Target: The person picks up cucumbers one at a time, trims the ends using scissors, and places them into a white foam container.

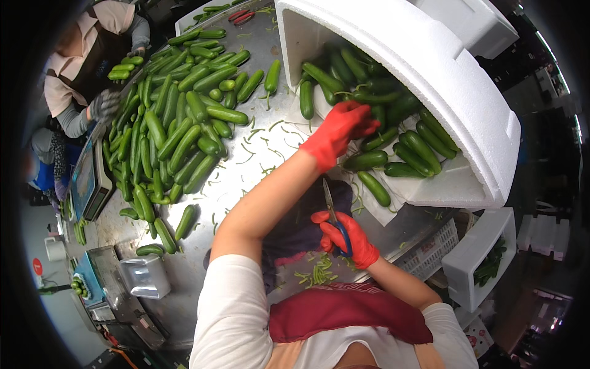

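Observation:
My left hand [342, 132], in a red rubber glove, reaches across to the mouth of a white foam box [393, 34] lying on its side. Its fingers curl down among the green cucumbers [418, 150] there; what lies between them is hidden. Closer to me, my right hand [357, 243], gloved in red too, is closed around the blue handles of a pair of scissors [329, 200], blades pointing away from me. A single cucumber [374, 189] rests on white paper [382, 212] just beyond the right hand. Small green stem trimmings [316, 272] lie in a pile near my apron.
A large heap of cucumbers [178, 126] covers the left of the metal table [203, 277]. Scattered trimmings lie between heap and box. A clear plastic container [145, 277] and a scale [98, 184] stand at left. Opposite, a co-worker's gloved hands [104, 106] handle cucumbers.

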A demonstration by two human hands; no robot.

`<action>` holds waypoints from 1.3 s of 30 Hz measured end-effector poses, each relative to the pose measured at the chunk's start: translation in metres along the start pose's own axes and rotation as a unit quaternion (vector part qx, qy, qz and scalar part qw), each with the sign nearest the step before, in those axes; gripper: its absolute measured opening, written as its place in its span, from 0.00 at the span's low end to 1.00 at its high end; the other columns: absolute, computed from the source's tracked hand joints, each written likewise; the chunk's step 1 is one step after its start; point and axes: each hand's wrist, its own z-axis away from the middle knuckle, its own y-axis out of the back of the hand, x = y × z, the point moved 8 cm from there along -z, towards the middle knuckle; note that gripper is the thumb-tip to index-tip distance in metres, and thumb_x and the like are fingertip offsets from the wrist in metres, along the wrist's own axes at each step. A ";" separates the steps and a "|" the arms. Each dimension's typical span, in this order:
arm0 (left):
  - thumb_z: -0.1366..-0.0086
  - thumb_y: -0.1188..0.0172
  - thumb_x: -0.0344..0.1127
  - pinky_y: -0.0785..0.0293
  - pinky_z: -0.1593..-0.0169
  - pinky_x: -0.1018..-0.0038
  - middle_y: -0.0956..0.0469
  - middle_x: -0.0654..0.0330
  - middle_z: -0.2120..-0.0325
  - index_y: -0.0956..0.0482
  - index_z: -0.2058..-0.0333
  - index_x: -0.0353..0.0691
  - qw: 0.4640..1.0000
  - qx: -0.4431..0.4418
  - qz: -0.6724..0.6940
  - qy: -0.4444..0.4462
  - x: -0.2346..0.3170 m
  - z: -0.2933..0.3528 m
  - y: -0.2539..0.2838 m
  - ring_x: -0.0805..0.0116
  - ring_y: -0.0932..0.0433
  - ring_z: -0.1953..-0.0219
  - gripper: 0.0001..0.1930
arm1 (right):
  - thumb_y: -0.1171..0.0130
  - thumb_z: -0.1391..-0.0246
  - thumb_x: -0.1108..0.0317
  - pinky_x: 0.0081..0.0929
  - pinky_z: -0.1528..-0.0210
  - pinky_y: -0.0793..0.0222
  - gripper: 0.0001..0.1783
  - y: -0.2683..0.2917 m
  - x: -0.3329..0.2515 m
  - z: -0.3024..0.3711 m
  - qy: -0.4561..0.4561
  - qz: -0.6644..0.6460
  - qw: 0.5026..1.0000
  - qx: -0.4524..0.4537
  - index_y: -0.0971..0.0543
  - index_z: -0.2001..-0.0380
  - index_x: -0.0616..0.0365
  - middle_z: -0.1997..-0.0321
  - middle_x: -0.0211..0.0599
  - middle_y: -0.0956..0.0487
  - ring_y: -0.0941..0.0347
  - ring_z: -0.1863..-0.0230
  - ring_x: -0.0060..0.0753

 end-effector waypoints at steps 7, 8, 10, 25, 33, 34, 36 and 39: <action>0.47 0.31 0.42 0.41 0.38 0.71 0.39 0.44 0.40 0.54 0.36 0.27 0.913 0.251 -0.090 -0.307 0.038 -0.041 -0.025 0.56 0.38 0.39 0.49 | 0.50 0.37 0.68 0.21 0.73 0.33 0.14 0.000 -0.004 0.004 0.025 -0.016 1.000 0.002 0.29 0.50 0.59 0.78 0.29 0.28 0.30 0.76 0.21; 0.49 0.30 0.42 0.38 0.40 0.69 0.37 0.42 0.41 0.48 0.37 0.27 0.890 0.232 -0.096 -0.380 0.050 -0.045 -0.027 0.54 0.35 0.41 0.47 | 0.50 0.37 0.68 0.21 0.73 0.33 0.14 0.000 -0.005 0.005 0.031 -0.017 0.999 0.003 0.29 0.50 0.59 0.77 0.29 0.28 0.31 0.76 0.21; 0.51 0.29 0.43 0.35 0.42 0.67 0.33 0.41 0.44 0.42 0.40 0.26 0.886 0.213 -0.171 -0.374 0.061 -0.063 -0.023 0.52 0.32 0.42 0.45 | 0.50 0.37 0.69 0.22 0.72 0.32 0.14 -0.002 -0.005 0.006 0.041 -0.031 0.999 -0.007 0.29 0.50 0.59 0.77 0.29 0.29 0.31 0.76 0.21; 0.38 0.45 0.41 0.26 0.55 0.66 0.22 0.46 0.56 0.25 0.52 0.36 0.695 0.162 -0.564 -0.414 0.097 -0.089 -0.033 0.52 0.23 0.53 0.19 | 0.50 0.37 0.69 0.22 0.70 0.31 0.14 -0.002 -0.002 0.004 0.047 -0.066 0.997 -0.012 0.29 0.50 0.59 0.78 0.29 0.28 0.30 0.75 0.21; 0.33 0.47 0.47 0.33 0.49 0.75 0.24 0.58 0.53 0.26 0.49 0.38 0.942 0.049 -0.191 -0.270 0.091 0.001 0.001 0.69 0.27 0.54 0.22 | 0.49 0.37 0.68 0.20 0.72 0.33 0.14 -0.003 -0.013 0.006 0.089 -0.041 0.995 -0.002 0.28 0.50 0.58 0.80 0.29 0.26 0.30 0.78 0.20; 0.32 0.49 0.48 0.32 0.50 0.75 0.24 0.59 0.53 0.26 0.49 0.37 0.940 0.021 -0.181 -0.287 0.095 0.012 0.016 0.70 0.26 0.55 0.22 | 0.49 0.37 0.68 0.20 0.72 0.33 0.14 -0.004 -0.014 0.006 0.090 -0.043 0.995 -0.002 0.28 0.50 0.58 0.80 0.29 0.26 0.29 0.78 0.20; 0.30 0.52 0.49 0.30 0.51 0.75 0.24 0.58 0.53 0.27 0.49 0.36 0.966 -0.017 -0.085 -0.244 0.092 0.042 0.030 0.69 0.26 0.55 0.22 | 0.50 0.37 0.67 0.19 0.73 0.33 0.14 -0.001 -0.012 0.005 0.090 -0.044 0.995 0.007 0.28 0.50 0.59 0.81 0.29 0.26 0.29 0.79 0.20; 0.29 0.55 0.48 0.32 0.41 0.63 0.30 0.47 0.46 0.29 0.48 0.34 0.985 -0.031 0.076 -0.152 0.074 0.089 0.057 0.57 0.29 0.45 0.23 | 0.51 0.37 0.63 0.18 0.74 0.34 0.17 0.006 -0.008 0.002 0.069 -0.065 0.995 0.029 0.27 0.51 0.63 0.82 0.29 0.26 0.30 0.80 0.21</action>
